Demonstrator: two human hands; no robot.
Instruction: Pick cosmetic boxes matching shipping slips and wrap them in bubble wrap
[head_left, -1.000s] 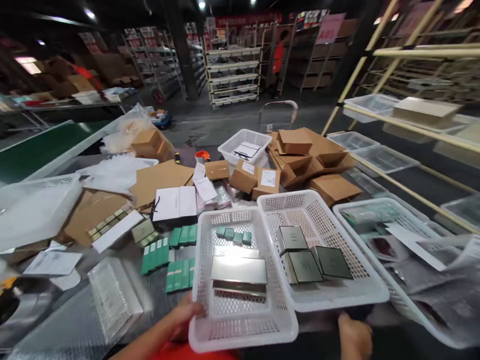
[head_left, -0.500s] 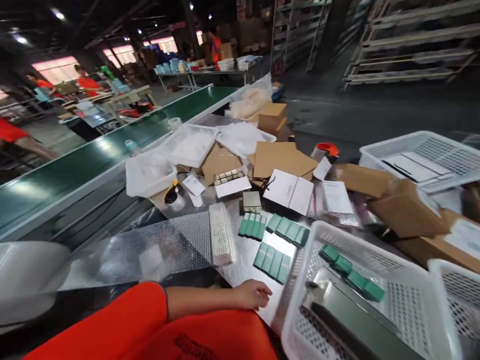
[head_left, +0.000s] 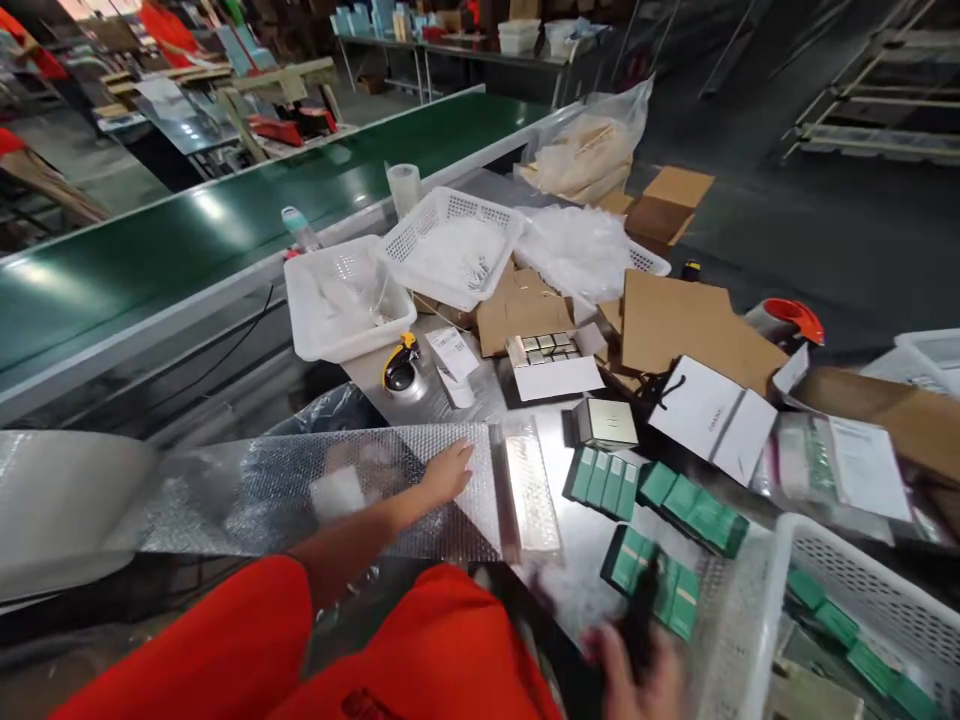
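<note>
My left hand [head_left: 448, 472] lies with fingers stretched out on a long sheet of bubble wrap [head_left: 285, 490], near its right end. Beside it is a flat bundle wrapped in bubble wrap [head_left: 531, 488]. At the bottom, my right hand [head_left: 637, 680] is smeared by motion. Its fingers are around a dark, elongated object [head_left: 646, 605], too blurred to name. That object partly covers one group of small green boxes [head_left: 679, 598]. Two more groups of green boxes [head_left: 604, 482] sit just beyond, near a pale gold box [head_left: 606, 422].
On the left is a large bubble wrap roll [head_left: 67, 505]. A yellow-and-black tape dispenser [head_left: 400, 366] lies near white baskets [head_left: 349, 345]. To the right are a white paper bag [head_left: 712, 415], cardboard [head_left: 675, 325] and a white basket [head_left: 772, 600]. A green conveyor belt [head_left: 247, 220] runs behind.
My left hand has moved from the metal tabletop onto the bubble wrap at left. My right hand has come into view with a dark object. The view has turned left and down.
</note>
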